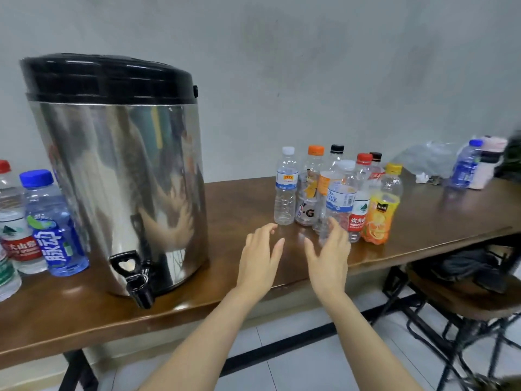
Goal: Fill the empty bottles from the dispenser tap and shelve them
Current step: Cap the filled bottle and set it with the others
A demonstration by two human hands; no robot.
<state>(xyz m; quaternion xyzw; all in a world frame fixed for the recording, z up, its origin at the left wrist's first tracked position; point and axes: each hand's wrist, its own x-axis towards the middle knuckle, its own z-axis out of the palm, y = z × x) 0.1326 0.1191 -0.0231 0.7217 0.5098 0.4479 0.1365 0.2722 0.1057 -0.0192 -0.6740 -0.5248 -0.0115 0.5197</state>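
Note:
A steel drink dispenser (118, 170) with a black lid stands on the brown table (231, 198), its black tap (135, 277) hanging over the front edge. Right of it stands a cluster of several empty capped bottles (335, 193), among them a white-capped clear bottle (286, 187) and an orange juice bottle (380, 213). Both my hands hover over the table just in front of the cluster. My left hand (260, 258) has its fingers spread and holds nothing. My right hand (328, 255) is also spread, its fingertips close to the nearest bottle (339, 198).
Left of the dispenser stand a blue bottle (53, 224) and red-labelled bottles (14, 221). At the far right of the table lie a blue-capped bottle (465, 165), a pink item and a clear plastic bag (423, 159). A stool (462, 289) with dark cloth stands under the table's right end.

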